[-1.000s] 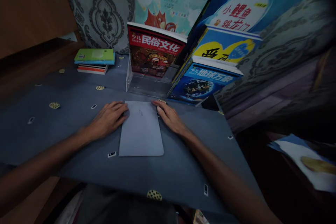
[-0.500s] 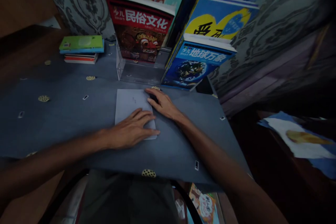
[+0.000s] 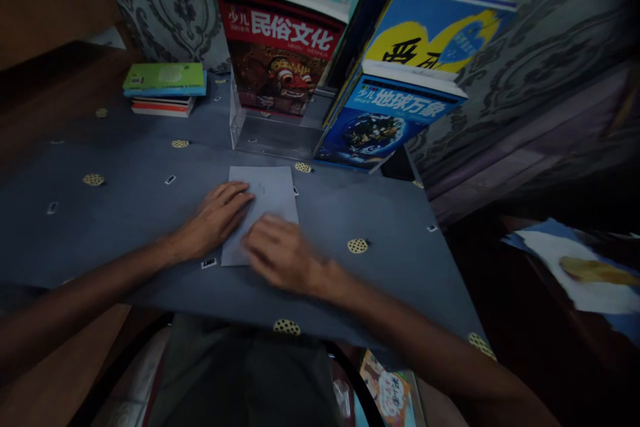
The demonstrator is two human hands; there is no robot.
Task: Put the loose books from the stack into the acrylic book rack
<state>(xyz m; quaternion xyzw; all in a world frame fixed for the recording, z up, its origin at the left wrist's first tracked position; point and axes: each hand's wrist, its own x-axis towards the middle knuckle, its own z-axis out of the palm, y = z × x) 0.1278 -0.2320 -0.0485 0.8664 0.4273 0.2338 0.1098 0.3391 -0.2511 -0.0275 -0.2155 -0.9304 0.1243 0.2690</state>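
Pale booklet [image 3: 270,197] flat on dark tabletop [image 3: 150,193], in front of clear stand [image 3: 280,137]. Left hand [image 3: 213,220] on its left edge, fingers loosely extended, nothing gripped. Right hand [image 3: 280,250] blurred over lower right part, fingers curled; grip unclear.

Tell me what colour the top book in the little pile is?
Green, clearest in the head view.

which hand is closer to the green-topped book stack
Left. The left hand, on the booklet, is in front and right of the stack; the right hand is farther right and farther from it.
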